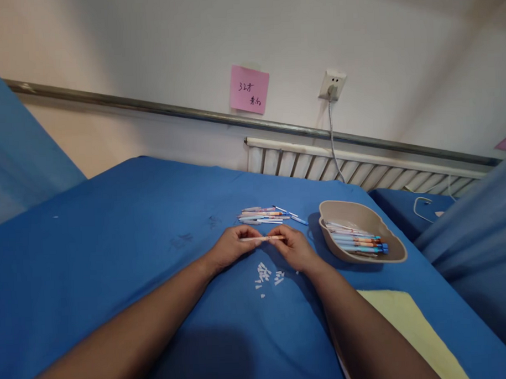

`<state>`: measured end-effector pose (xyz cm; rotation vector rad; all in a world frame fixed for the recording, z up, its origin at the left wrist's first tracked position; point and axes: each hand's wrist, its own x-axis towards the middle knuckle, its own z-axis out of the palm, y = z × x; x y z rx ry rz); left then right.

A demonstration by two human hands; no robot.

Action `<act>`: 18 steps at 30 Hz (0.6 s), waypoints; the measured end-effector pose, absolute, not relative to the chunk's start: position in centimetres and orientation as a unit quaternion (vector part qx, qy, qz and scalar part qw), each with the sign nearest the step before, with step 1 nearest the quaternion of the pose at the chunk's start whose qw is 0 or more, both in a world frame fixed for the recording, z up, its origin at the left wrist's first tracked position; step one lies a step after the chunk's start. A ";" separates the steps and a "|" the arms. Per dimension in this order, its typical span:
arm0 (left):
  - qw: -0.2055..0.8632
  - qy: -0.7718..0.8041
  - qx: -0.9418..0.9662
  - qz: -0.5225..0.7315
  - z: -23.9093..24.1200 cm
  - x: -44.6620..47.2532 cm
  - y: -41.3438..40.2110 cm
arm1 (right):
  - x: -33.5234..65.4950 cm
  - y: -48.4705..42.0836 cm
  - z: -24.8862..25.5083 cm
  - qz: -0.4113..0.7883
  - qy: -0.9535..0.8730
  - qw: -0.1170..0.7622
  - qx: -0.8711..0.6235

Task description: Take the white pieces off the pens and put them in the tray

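Left hand [229, 248] and right hand [294, 248] close together over the blue cloth [114, 260], each pinching one end of a thin pale pen [263, 239]. Pen held level between the fingertips, just above the cloth, left end in the left fingers, right end in the right. Both grips closed on it, fingers curled, wrists low on the cloth, probably for steadiness while working on something so slim. Held by the two ends, most likely so that the halves can be turned or pulled against each other; whether coming apart or going together, impossible to tell here.

Just below the hands, a scatter of small white bits [265, 276] on the cloth, too tiny to identify, lying right under where the pen is held. Just beyond the hands, a loose row of more pens [264, 214], lying flat and roughly parallel, within easy reach of either hand. To the right, near the right hand, a shallow beige tray [394, 255] with several blue and orange pens [358, 242] inside, laid lengthwise, kept apart from the loose row.

Nearer the body on the right, a corner of pale yellow sheet [411, 327] on the cloth. Farther back, a radiator [360, 166] along the wall, a metal rail above it, a pink note [249, 89] stuck to the wall with handwriting not legible here, and a wall socket [333, 84] with a plug and a grey cord hanging down.
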<state>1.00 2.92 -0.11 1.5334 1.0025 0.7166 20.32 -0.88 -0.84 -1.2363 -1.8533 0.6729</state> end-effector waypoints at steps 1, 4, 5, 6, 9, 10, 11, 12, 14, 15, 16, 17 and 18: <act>0.555 0.419 0.647 0.313 -0.1 1.0 2.9 | 20.4 -0.9 -0.9 0.270 -0.726 0.399 -0.491; 0.588 0.404 0.616 0.333 0.1 1.1 2.9 | 20.5 -0.7 -1.2 0.284 -0.705 0.414 -0.501; 0.601 0.406 0.603 0.332 0.1 1.0 2.9 | 20.5 -0.7 -1.3 0.288 -0.698 0.419 -0.504; 0.609 0.414 0.593 0.326 0.1 1.0 2.9 | 20.6 -0.6 -1.4 0.291 -0.693 0.422 -0.506; 0.604 0.432 0.586 0.324 0.1 0.9 3.0 | 20.6 -0.5 -1.6 0.294 -0.688 0.425 -0.509; 0.603 0.425 0.584 0.338 0.1 0.9 3.0 | 20.7 -0.5 -1.7 0.292 -0.689 0.426 -0.509; 0.605 0.413 0.581 0.354 0.1 0.9 3.0 | 20.7 -0.4 -1.7 0.290 -0.689 0.427 -0.509; 0.611 0.401 0.573 0.370 0.1 0.9 3.0 | 20.7 -0.4 -1.7 0.290 -0.689 0.427 -0.509; 0.633 0.396 0.549 0.375 0.1 1.0 3.0 | 20.7 -0.4 -1.7 0.289 -0.687 0.429 -0.510; 0.644 0.404 0.538 0.363 0.1 1.0 3.0 | 20.7 -0.4 -1.7 0.289 -0.687 0.429 -0.510; 0.650 0.417 0.532 0.347 0.1 1.0 3.0 | 20.7 -0.4 -1.7 0.288 -0.688 0.429 -0.509; 0.650 0.427 0.532 0.335 0.1 1.0 3.0 | 20.7 -0.4 -1.7 0.285 -0.690 0.428 -0.508; 0.644 0.431 0.537 0.333 0.0 1.0 3.0 | 20.7 -0.4 -1.7 0.280 -0.693 0.428 -0.508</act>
